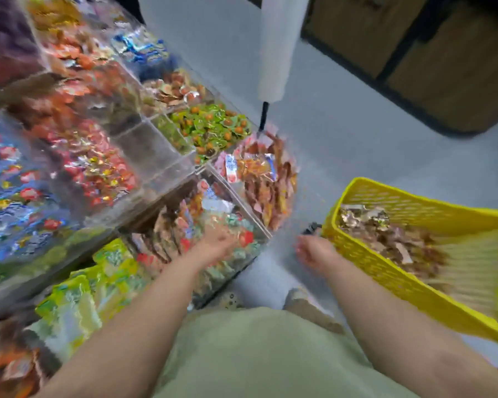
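Where the left hand (218,243) reaches, wrapped sweets (213,206) are listed: light, crinkly, slippery; best scooped in handfuls; fingers too blurred to be judged.

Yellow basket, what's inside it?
A pile of small brown and gold wrapped snacks lies inside the yellow basket. Its near wall and the pile itself cover whatever is underneath, and the right end is too blurred to tell.

The person wears a pale sage-green garment (256,354), plain and smooth, filling the near middle. The left forearm (144,311) and right forearm (385,305) are bare right out to the left hand (217,244) and right hand (311,249), whose fingers are too blurred for finer detail
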A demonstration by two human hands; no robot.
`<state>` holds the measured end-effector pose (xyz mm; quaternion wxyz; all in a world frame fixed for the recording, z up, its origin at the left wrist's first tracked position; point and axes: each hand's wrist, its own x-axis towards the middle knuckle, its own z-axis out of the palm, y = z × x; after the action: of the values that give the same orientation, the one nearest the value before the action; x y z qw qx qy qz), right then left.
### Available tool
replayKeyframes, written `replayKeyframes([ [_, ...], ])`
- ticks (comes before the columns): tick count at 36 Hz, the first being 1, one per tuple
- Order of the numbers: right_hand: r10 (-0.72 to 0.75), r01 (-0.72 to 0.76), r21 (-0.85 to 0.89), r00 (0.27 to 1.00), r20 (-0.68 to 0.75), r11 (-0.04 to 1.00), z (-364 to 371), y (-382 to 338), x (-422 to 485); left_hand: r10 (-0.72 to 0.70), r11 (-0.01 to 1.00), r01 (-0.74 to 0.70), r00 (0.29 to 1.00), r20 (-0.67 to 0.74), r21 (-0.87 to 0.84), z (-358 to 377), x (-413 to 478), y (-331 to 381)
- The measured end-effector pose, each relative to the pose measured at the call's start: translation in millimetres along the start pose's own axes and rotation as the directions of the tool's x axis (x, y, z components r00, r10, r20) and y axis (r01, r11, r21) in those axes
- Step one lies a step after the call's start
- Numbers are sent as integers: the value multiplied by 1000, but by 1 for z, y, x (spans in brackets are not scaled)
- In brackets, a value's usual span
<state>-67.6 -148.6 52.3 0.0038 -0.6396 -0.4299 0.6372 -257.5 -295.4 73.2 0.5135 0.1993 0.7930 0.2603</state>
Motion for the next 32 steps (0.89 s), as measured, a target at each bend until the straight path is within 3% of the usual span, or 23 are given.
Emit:
replayKeyframes([
  [4, 212, -196, 129, 970, -122, 972, -70, 91, -6, -346, 896, 381, 921, 179, -228, 49, 7, -28],
  [8, 422, -386, 217, 893, -155, 897, -122, 174, -26, -428, 866, 463, 882, 199, -189, 87, 14, -41],
  [11, 475, -437, 223, 866, -158, 871, -158, 208, -37, -460, 874, 477, 873, 160, -89, 115, 15, -36],
  [19, 467, -378, 401, 871, -153, 835, -255, 234, -39, -394, 917, 377, 905, 161, 127, 211, 33, 6],
  [27, 463, -375, 378, 869, -174, 846, -312, 239, -32, -214, 881, 77, 944, 249, 467, 280, 39, 66],
  [32, 511, -456, 322, 853, -110, 830, -326, 227, -20, -223, 845, 53, 939, 262, 532, 286, 62, 97],
])
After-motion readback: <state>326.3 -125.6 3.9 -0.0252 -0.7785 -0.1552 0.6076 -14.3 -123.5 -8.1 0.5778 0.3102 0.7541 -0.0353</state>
